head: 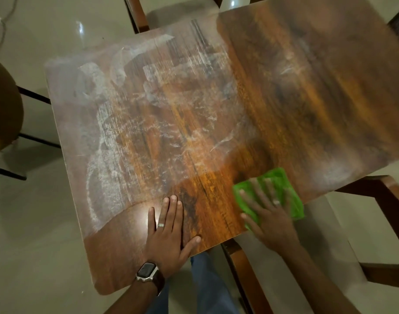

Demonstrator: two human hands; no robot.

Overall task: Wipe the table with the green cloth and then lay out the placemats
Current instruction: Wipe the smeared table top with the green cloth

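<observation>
A person's right hand (pixel 269 214) presses flat, fingers spread, on a green cloth (pixel 271 193) at the wooden table's (pixel 284 98) near edge. The left hand (pixel 169 234) rests flat and empty on the tabletop beside it, wearing a watch (pixel 147 271).

My left hand (pixel 169 236) lies flat on the table (pixel 284 87) near its closest edge, fingers straight and together, thumb spread out toward the right; a ring sits on one finger and a watch (pixel 147 271) wraps the wrist. My right hand (pixel 269 214) presses palm-down at the same near edge, further right along the table, fingers splayed, forearm reaching in from the lower right. It looks blurred.
</observation>
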